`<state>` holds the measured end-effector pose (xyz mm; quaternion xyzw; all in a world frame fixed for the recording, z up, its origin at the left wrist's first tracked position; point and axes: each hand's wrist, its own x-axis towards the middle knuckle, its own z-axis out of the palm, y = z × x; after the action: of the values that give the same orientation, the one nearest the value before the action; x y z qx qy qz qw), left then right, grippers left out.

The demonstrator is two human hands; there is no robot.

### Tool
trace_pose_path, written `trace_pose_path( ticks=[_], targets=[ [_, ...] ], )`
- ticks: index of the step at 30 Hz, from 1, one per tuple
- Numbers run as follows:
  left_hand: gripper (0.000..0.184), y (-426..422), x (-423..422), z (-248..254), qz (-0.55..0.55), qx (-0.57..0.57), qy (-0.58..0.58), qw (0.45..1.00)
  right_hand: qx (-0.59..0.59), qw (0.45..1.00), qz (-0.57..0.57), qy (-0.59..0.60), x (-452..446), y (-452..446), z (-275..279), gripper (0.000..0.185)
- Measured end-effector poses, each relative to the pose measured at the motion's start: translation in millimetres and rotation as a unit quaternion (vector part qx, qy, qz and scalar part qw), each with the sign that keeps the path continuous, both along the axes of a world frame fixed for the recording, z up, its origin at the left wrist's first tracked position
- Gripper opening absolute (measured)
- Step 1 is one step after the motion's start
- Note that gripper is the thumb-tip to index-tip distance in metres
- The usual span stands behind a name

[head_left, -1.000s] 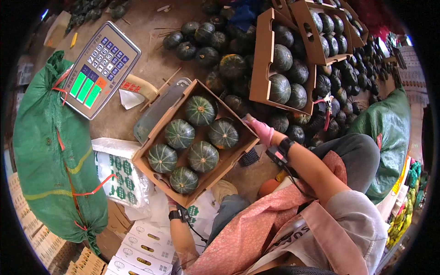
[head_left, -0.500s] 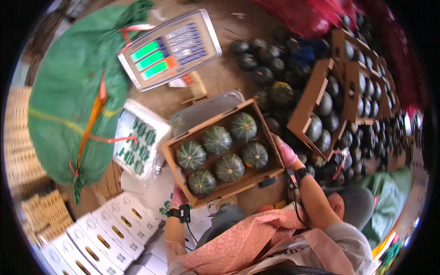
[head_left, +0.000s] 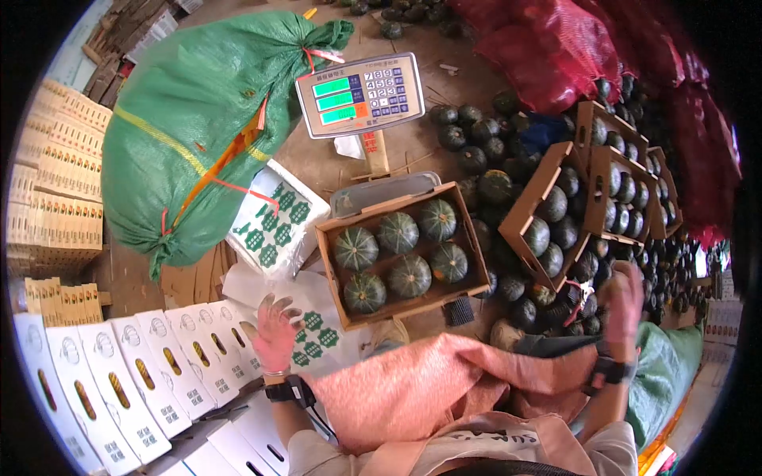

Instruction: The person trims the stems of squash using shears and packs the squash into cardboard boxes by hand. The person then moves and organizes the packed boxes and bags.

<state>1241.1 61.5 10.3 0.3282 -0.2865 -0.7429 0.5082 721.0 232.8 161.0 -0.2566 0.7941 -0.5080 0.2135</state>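
A cardboard box [head_left: 417, 307] of striped green pumpkins [head_left: 398, 232] rests on the grey platform [head_left: 385, 193] of a weighing scale, partly covering it. Behind it stands the scale's display [head_left: 361, 95], its green screens lit. My left hand [head_left: 274, 333], in a pink glove, is off the box's left side with fingers spread and nothing in them. Out to the right, away from the box, my right hand [head_left: 621, 301] is raised, also gloved and slightly blurred. Its fingers look apart, and I see nothing held.
White cartons [head_left: 171, 365] line the lower left, near a printed plastic-wrapped stack [head_left: 278, 226] and a large green sack [head_left: 190, 127]. To the right are more pumpkin boxes [head_left: 528, 226] among loose pumpkins [head_left: 496, 186]. Red mesh sacks [head_left: 540, 55] lie behind.
Both hands have let go of the box and moved outward, left and right. The box now sits squarely on the scale platform. The camera view has shifted.
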Motion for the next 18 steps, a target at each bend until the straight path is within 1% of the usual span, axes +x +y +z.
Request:
trace_pose_path(
  ticks=[2, 3, 4, 5, 8, 9, 10, 12, 14, 15, 16, 17, 18],
  targets=[
    [0.088, 6.0, -9.8, 26.4, -0.035, -0.029, -0.016, 0.999, -0.115, 0.985, -0.054, -0.119, -10.8, 66.9, 48.4, 0.016],
    [0.089, 9.3, -12.8, 38.5, -0.059, -0.045, -0.031, 0.997, -0.121, 0.981, -0.075, -0.132, -12.4, 109.3, 56.4, 0.017],
    [0.089, 12.8, -16.6, 51.8, -0.083, -0.059, -0.048, 0.994, -0.097, 0.982, -0.099, -0.126, -10.6, 152.7, 47.1, 0.019],
    [0.094, 18.6, -23.1, 73.3, -0.113, -0.098, -0.078, 0.986, -0.054, 0.983, -0.125, -0.119, -5.7, 194.5, 29.5, 0.021],
    [0.098, 46.6, -53.9, 137.6, -0.097, -0.179, -0.139, 0.969, 0.102, 0.966, -0.205, -0.119, 9.2, 322.6, -40.4, 0.026],
    [0.1, 55.8, -64.3, 165.4, -0.144, -0.192, -0.138, 0.961, 0.156, 0.953, -0.228, -0.124, 15.2, 362.6, -68.5, 0.028],
    [0.101, 66.7, -73.1, 181.0, -0.168, -0.218, -0.15, 0.95, 0.205, 0.937, -0.251, -0.13, 25.2, 400.1, -95.7, 0.03],
    [0.102, 83.5, -95.2, 198.4, -0.229, -0.269, -0.17, 0.92, 0.288, 0.905, -0.285, -0.131, 50.8, 463.4, -142.2, 0.033],
    [0.099, 99.1, -128.1, 196.4, -0.348, -0.309, -0.087, 0.881, 0.353, 0.879, -0.301, -0.115, 73.4, 510.2, -179.1, 0.037],
    [0.095, 109.3, -152.3, 201.8, -0.425, -0.303, -0.102, 0.847, 0.369, 0.873, -0.304, -0.101, 81.4, 526.2, -195.5, 0.039],
    [0.091, 118.5, -182.7, 207.6, -0.51, -0.3, -0.107, 0.799, 0.374, 0.871, -0.308, -0.082, 85.8, 526.9, -206.1, 0.041],
    [0.084, 127.7, -211.4, 204.7, -0.549, -0.351, -0.127, 0.748, 0.373, 0.87, -0.316, -0.058, 84.6, 516.3, -207.3, 0.043],
    [0.077, 140.0, -240.1, 201.2, -0.592, -0.4, -0.134, 0.686, 0.367, 0.868, -0.33, -0.047, 83.5, 504.6, -203.3, 0.044]
  ],
)
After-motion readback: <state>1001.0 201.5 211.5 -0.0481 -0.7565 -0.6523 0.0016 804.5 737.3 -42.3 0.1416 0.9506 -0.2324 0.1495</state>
